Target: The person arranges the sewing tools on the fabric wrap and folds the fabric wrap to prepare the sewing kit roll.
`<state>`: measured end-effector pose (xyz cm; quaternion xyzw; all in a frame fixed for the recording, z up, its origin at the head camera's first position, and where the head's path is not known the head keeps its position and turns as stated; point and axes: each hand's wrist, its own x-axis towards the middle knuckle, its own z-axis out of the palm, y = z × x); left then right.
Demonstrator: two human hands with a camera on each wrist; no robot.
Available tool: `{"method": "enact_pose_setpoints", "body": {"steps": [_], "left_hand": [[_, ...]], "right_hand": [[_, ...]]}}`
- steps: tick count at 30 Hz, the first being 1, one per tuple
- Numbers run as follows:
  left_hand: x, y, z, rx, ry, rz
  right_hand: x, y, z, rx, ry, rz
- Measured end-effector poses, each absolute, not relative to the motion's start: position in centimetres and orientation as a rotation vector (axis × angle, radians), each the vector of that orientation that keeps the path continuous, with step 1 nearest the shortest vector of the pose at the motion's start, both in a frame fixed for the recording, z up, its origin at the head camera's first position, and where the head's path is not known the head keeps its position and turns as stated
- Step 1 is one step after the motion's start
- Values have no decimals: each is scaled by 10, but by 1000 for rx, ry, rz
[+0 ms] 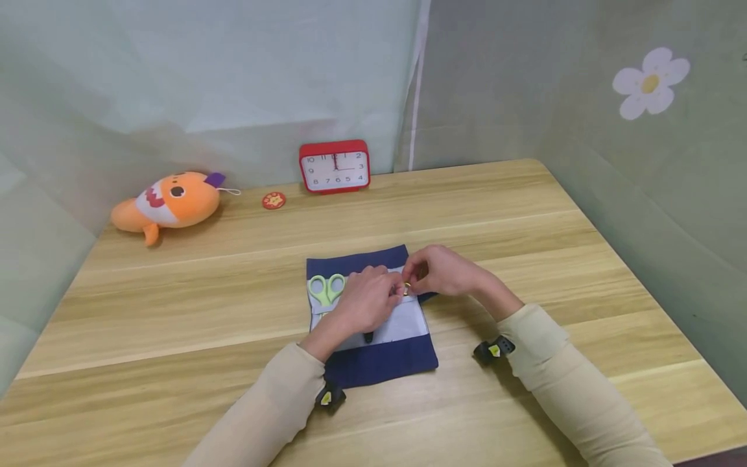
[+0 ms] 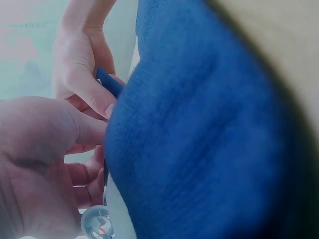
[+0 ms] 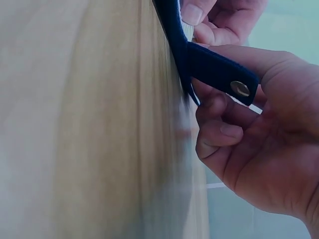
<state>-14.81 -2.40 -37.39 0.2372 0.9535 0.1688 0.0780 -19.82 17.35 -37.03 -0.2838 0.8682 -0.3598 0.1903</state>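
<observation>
A navy fabric tool pouch [image 1: 382, 360] lies unfolded on the table with a pale pocket panel inside. Light green scissors [image 1: 324, 290] sit in its left pocket, and the end of a black thing [image 1: 368, 337] shows under my left hand [image 1: 369, 297]. That hand reaches across the panel, its fingertips pinching the pocket edge at the right. My right hand [image 1: 439, 270] has curled fingers at the same spot, pinching a small yellow-edged thing [image 1: 407, 288], mostly hidden. A navy strap [image 3: 219, 74] with a metal snap crosses the right fingers in the right wrist view.
At the back of the wooden table [image 1: 233, 311] stands a red clock [image 1: 335, 167]. An orange plush toy [image 1: 175, 201] lies at the back left, with a round red disc [image 1: 273, 200] between them. Curtains [image 1: 484, 91] hang behind and beside the table.
</observation>
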Motion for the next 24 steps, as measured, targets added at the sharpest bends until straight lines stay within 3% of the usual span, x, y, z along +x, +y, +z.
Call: {"method": "enact_pose_setpoints", "body": {"steps": [24], "left_hand": [[-146, -23, -376, 649, 2849, 558]], "right_hand": [[-198, 175, -369, -813, 2364, -940]]}}
